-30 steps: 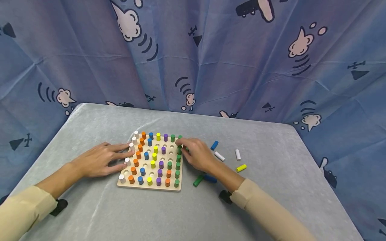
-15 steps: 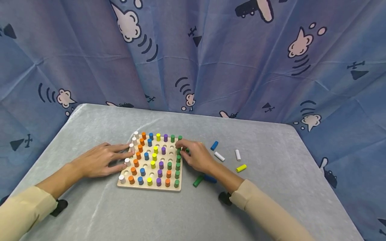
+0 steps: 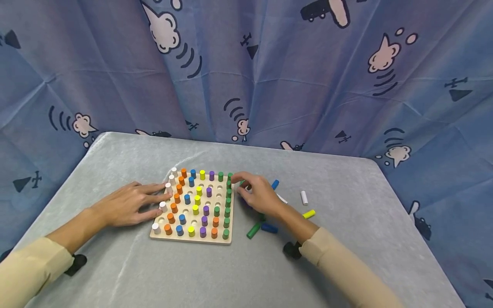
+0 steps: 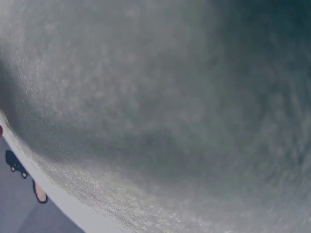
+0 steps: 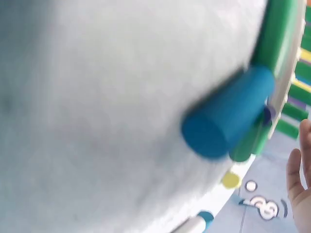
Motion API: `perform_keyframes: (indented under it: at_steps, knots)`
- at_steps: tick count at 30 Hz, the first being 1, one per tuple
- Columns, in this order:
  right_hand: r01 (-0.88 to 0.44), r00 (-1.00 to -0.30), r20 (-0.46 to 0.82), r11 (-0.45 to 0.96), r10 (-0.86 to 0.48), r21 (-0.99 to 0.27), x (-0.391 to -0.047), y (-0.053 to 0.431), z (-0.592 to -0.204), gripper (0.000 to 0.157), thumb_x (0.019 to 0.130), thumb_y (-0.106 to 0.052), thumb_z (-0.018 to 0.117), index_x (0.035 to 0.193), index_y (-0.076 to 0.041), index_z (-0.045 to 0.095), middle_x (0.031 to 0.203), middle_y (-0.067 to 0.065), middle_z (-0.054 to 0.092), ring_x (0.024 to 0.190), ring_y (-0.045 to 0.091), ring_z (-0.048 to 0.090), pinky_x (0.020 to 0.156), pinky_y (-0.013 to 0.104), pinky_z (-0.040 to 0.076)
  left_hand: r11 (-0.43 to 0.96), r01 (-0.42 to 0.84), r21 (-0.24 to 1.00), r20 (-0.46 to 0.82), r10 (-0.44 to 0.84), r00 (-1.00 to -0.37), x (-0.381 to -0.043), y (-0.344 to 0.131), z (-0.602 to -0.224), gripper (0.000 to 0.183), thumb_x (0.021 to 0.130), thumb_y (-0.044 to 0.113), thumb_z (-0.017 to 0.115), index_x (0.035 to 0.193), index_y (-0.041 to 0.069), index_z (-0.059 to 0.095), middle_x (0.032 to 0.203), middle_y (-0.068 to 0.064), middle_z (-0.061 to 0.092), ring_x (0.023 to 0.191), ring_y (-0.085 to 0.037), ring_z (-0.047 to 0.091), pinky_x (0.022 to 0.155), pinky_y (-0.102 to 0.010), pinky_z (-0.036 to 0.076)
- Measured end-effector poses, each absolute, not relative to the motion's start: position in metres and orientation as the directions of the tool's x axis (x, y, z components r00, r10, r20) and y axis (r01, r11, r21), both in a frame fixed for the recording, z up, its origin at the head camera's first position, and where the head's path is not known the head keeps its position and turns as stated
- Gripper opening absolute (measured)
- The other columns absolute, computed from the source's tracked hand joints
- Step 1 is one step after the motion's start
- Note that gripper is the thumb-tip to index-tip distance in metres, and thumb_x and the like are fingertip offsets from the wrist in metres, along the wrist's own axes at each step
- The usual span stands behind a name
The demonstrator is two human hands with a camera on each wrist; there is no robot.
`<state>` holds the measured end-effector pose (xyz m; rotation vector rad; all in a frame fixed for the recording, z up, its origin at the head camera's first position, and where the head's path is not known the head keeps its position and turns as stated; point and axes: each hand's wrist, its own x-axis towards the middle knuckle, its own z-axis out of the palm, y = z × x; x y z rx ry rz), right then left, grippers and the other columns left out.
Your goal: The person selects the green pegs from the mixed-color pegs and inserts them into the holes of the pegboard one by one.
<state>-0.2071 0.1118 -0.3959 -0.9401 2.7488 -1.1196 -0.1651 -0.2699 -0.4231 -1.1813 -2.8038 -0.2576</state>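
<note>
A wooden pegboard (image 3: 190, 241) with rows of coloured pegs lies on the table in the head view. My left hand (image 3: 127, 205) rests its spread fingers at the board's left edge, beside the white pegs (image 3: 163, 207). Off the right edge is my right hand (image 3: 262, 196), its fingers bent and apart, with no peg seen between them. Its index fingertip is close to the right-hand column of green pegs (image 3: 228, 202). In the right wrist view, part of the right hand (image 5: 301, 179) shows at the edge. The left wrist view shows only blurred cloth and a bit of curtain.
Loose pegs lie right of the board: a green peg (image 3: 253, 230), a blue peg (image 3: 269, 228), a white peg (image 3: 304, 197) and a yellow peg (image 3: 309, 214). Others are partly hidden under the right hand. A patterned curtain (image 3: 254, 85) hangs behind the grey table (image 3: 185, 273).
My right hand has let go of a green peg in the right-hand column and drawn back a little to the right. That peg stands in the board. The left hand stays put.
</note>
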Motion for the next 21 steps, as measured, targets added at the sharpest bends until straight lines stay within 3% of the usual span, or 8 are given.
perform_keyframes:
  at_steps: [5,14,21]
  knots:
    - [-0.518,-0.827,0.223,0.546,-0.515,-0.658,-0.219,0.125,-0.391,0.029,0.094,0.005,0.061,0.122,-0.003,0.065,0.108,0.013,0.072,0.091,0.021,0.067,0.081,0.035,0.054,0.688,0.715,0.122,0.14,0.702,-0.699,-0.165,-0.27,-0.423,0.049,0.097,0.043,0.061,0.141,0.021,0.059,0.145,-0.013,0.054,0.124,-0.03,0.058,0.091,-0.051,0.048]
    - [-0.488,-0.852,0.203,0.593,-0.482,-0.64,-0.231,0.147,-0.395,0.028,0.091,0.007,0.063,0.117,0.002,0.067,0.104,0.015,0.073,0.09,0.023,0.066,0.08,0.041,0.054,0.683,0.721,0.121,0.15,0.705,-0.693,-0.165,-0.27,-0.423,0.049,0.097,0.043,0.061,0.141,0.02,0.059,0.144,-0.013,0.054,0.124,-0.031,0.058,0.091,-0.052,0.048]
    - [-0.481,-0.84,0.139,0.603,-0.524,-0.637,-0.226,0.162,-0.396,0.024,0.091,0.006,0.064,0.114,0.002,0.068,0.101,0.013,0.073,0.087,0.021,0.066,0.075,0.036,0.052,0.681,0.721,0.124,0.15,0.706,-0.692,-0.165,-0.27,-0.423,0.049,0.097,0.042,0.061,0.141,0.02,0.059,0.144,-0.013,0.054,0.123,-0.031,0.058,0.091,-0.052,0.048]
